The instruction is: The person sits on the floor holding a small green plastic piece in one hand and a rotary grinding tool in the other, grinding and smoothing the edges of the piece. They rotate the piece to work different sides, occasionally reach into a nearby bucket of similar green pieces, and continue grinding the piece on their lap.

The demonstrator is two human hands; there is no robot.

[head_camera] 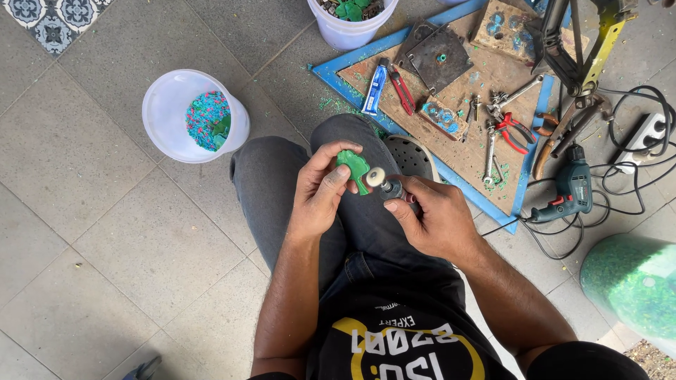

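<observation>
My left hand (320,190) is curled around a small flat green plastic piece (354,167), thumb and fingertips pinching its lower part, so only its top lobes show above my knee. My right hand (433,214) is closed tight on a slim dark rotary tool (391,188); its body is mostly buried in my fist, and only the nose with a pale round polishing wheel (375,176) sticks out. The wheel sits right against the green piece's edge; I cannot tell if it really touches.

Beyond my knee, on the tiled floor, lies a blue-framed wooden board (486,151). Near its left corner rest a blue tube (374,88) and a red-handled cutter (403,91); toward its right edge lie red-handled pliers (512,130) and some wrenches, hard to sort out. A green power drill (572,188) lies off the board's right edge among black cables. A white plastic bucket (165,105) holding blue and pink plastic shreds (205,119) stands to my left. A second bucket (348,28) is cut off by the top edge.
</observation>
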